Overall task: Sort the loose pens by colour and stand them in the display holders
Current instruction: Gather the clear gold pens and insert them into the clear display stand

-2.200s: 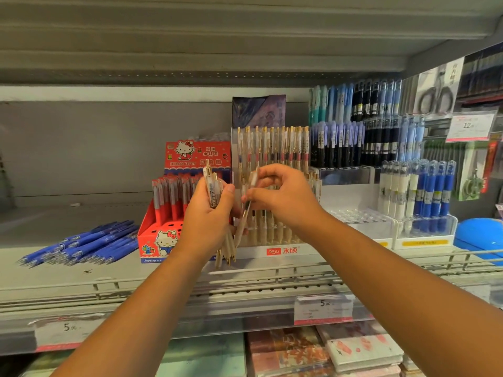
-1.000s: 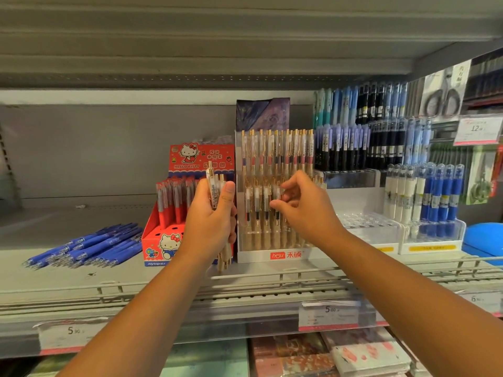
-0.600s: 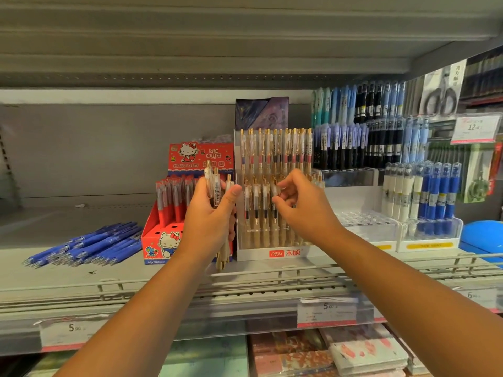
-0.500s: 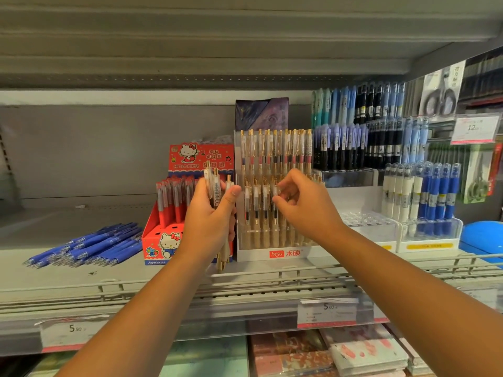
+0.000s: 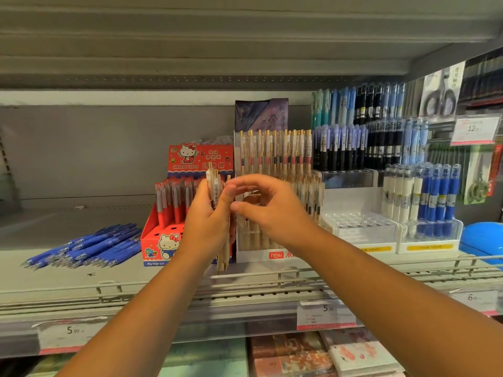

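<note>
A red box (image 5: 163, 240) with a cat on it stands at 9 o'clock from the hands. It is full of red pens (image 5: 174, 202). Farther out at 9 o'clock, blue pens (image 5: 89, 246) lie in a heap on the shelf (image 5: 81, 281). At 3 o'clock a white stand (image 5: 362, 232) has little holes on top. Just past it, white and blue pens (image 5: 424, 194) stand up. At 2 o'clock there are dark pens (image 5: 353, 148), and scissors (image 5: 441, 96) hang beyond them. The right hand (image 5: 275, 210) is in front of the holder (image 5: 275, 254) and hides its low rows.

The left hand (image 5: 206, 227) grips a bunch of clear pens (image 5: 215, 186) upright, just at 9 o'clock from the holder. They are see-through with gold clips, and their ends poke out under the hand. The right hand's fingers are curled. Its first finger and thumb reach to the bunch. It is blurry there, so I cannot tell if it pinches a pen. More pens like these, the stood pens (image 5: 275, 151), fill the holder at 12 o'clock from the hands.

The shelf is grey with a wire rail (image 5: 245, 281) along its front. Price tags (image 5: 325, 314) sit under the rail. A top shelf (image 5: 245, 50) is overhead. Notebooks (image 5: 294, 355) lie at 6 o'clock.
</note>
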A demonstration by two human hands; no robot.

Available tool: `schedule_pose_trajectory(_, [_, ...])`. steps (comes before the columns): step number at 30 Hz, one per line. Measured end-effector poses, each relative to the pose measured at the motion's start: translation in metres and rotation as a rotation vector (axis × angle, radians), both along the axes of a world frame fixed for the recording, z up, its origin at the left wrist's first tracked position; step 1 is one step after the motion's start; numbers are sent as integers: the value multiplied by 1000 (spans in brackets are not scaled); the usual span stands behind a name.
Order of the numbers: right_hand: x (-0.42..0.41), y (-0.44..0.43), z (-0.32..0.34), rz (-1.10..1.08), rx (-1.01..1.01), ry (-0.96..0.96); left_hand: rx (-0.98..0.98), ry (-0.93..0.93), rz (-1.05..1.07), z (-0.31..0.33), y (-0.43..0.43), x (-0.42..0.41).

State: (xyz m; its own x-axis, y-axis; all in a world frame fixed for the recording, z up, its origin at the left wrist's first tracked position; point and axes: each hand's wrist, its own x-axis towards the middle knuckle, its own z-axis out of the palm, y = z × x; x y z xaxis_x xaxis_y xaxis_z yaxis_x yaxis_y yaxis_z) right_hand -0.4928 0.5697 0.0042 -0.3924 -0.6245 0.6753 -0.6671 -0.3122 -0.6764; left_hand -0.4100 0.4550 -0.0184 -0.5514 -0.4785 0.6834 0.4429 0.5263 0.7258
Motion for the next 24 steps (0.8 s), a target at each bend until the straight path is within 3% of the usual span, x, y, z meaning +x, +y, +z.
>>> schedule_pose_trajectory(6, [-1,-3,-2,117,24,-229,3,26,-19,0,2,1])
schedule_pose_trajectory(14, [-6,-2,0,113,36,-308,-6,21,-35,1,5,2])
schedule_pose_trajectory(18, [-19,9,10,129,-85,-441,29,-7,-6,1,5,1])
schedule_pose_trajectory(21, [-36,21,18,45,-179,-482,64,-42,-10,0,2,0])
schedule_pose_trajectory(24, [-52,31,17,-164,-193,-360,64,-78,39,-3,-1,-4])
